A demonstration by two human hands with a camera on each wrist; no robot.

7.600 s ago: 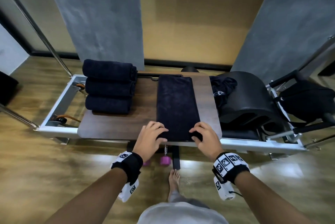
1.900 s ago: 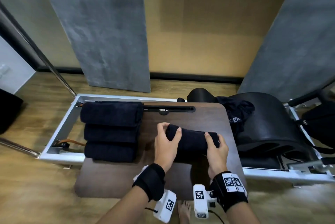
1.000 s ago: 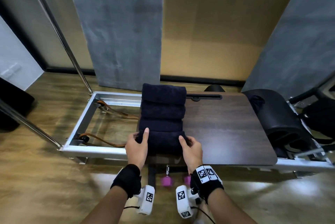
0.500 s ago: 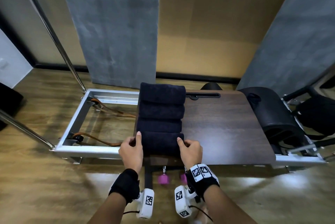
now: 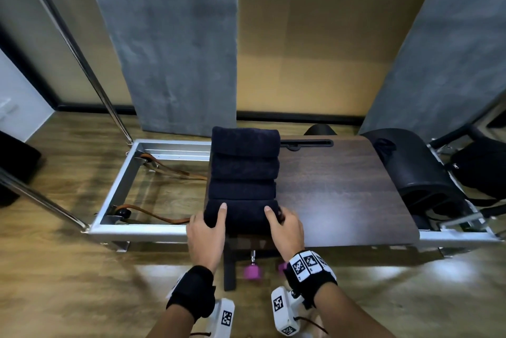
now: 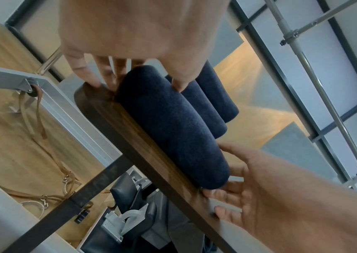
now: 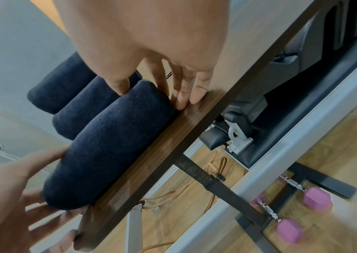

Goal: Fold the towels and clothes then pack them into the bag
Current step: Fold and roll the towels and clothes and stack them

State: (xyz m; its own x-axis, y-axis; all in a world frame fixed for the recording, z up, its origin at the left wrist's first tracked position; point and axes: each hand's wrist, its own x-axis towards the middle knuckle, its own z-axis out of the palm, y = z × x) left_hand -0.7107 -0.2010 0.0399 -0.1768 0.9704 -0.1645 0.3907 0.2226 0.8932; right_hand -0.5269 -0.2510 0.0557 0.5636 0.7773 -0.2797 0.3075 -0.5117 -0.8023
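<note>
Both hands bracket the nearest rolled towel [image 5: 242,214] at the front edge of the dark wooden board [image 5: 336,192]. Left hand [image 5: 206,231] cups its left end, thumb laid over the top, fingers reaching down beside the end to the board; right hand [image 5: 284,228] mirrors this at the right end. Fingers look fairly straight and relaxed — pressing the roll's ends rather than wrapping it.

Four navy rolled towels lie side by side in one column on the board's left part, each touching the next — the farthest [image 5: 245,140] at the back edge. Two pink dumbbells [image 7: 303,217] sit on the floor underneath. One black bag [image 5: 482,170] rests at far right.
</note>
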